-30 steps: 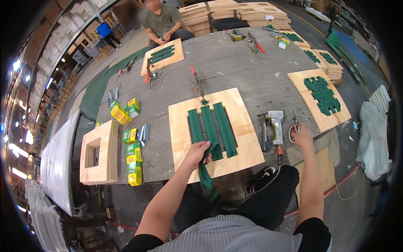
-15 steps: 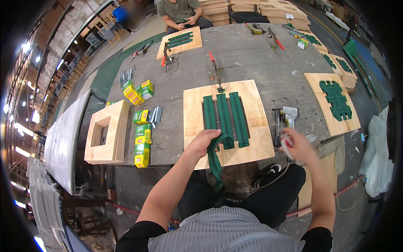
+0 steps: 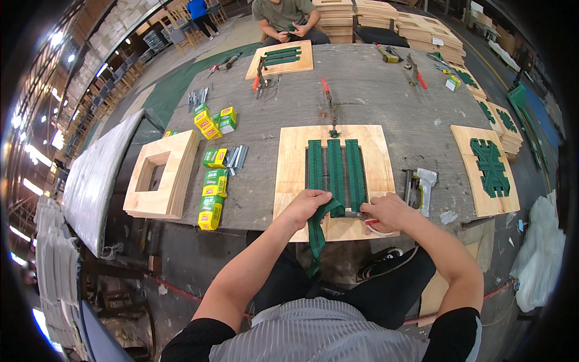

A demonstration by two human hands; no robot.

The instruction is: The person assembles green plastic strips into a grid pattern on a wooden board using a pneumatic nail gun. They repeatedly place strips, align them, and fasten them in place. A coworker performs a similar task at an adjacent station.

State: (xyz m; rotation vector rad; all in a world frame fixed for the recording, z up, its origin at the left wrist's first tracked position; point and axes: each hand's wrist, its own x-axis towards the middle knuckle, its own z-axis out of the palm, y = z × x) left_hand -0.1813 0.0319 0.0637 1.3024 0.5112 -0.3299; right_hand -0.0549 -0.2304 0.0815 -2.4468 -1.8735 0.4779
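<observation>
A square plywood panel [image 3: 380, 157] lies in front of me, with three green webbing straps [image 3: 335, 163] running lengthwise across its opening. My left hand [image 3: 309, 208] is closed on the green webbing at the near edge, and its loose tail [image 3: 316, 238] hangs below the panel. Close beside it, my right hand [image 3: 386, 212] grips what look like scissors with a red-and-white handle [image 3: 379, 229]. Their metal tip points at the near end of the straps; the blades are mostly hidden. A staple gun [image 3: 426, 184] lies to the right of the panel.
Left of the panel stand green-and-yellow boxes [image 3: 211, 208], metal staple strips [image 3: 239, 158] and stacked wooden frames [image 3: 163, 175]. A clamp [image 3: 329, 105] sits at the panel's far edge. To the right lies a finished-looking webbed panel [image 3: 467, 163]. A co-worker [image 3: 286, 21] sits across the table.
My right hand has swung left from beside the staple gun to the panel's near edge, bringing the scissors to the straps. My left hand still holds the webbing. The whole view has shifted slightly.
</observation>
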